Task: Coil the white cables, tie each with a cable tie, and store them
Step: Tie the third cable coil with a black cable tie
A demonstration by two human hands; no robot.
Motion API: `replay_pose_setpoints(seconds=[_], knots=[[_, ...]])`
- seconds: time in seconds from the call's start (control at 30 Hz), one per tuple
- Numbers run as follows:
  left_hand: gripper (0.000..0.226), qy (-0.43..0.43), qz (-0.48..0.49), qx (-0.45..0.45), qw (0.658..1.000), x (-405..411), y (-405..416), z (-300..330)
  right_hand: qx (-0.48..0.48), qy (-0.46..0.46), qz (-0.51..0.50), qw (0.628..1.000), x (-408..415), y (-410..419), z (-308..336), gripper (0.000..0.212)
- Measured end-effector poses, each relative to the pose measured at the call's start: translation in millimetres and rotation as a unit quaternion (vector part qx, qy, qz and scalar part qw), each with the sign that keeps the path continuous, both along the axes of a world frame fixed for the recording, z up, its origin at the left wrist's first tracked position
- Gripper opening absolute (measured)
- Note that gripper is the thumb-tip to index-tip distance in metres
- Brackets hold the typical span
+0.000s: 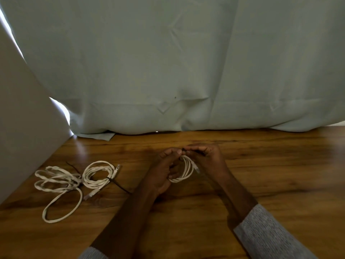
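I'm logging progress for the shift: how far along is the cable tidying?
One round coil lies tied with a dark tie. The left hand and right hand hold a third coil, pinching at its top. The flat cable looks loose, and nothing is stored yet.

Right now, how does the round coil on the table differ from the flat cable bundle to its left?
The round coil is wound in tight, even loops; the flat cable bundle sprawls, with one long loop trailing toward the camera. The round coil has a dark cable tie across it; the flat cable bundle's dark tie is harder to make out. Both are white and lie untouched on the wooden table.
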State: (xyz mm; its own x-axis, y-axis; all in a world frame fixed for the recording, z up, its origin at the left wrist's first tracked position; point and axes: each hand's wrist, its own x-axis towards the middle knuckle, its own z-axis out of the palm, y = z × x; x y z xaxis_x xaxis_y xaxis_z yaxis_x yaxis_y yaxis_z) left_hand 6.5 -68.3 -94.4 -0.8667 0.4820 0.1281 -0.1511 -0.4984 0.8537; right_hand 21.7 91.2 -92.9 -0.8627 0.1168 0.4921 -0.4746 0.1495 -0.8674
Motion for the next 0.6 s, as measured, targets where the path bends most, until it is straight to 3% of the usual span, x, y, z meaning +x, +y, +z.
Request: replay_pose_setpoints(seconds=[0.3,0.5,0.6], knots=[[0.013,0.001,-0.005,-0.002,1.0,3,0,1,0.035,0.008,0.015,0.999,2,6,1,0.017],[0.011,0.002,-0.011,0.013,1.0,0,0,-1,-0.045,-0.01,0.035,0.998,9,2,11,0.026],[0.011,-0.001,-0.012,0.024,1.0,-1,-2,-1,-0.033,-0.007,0.047,0.998,11,4,13,0.024]])
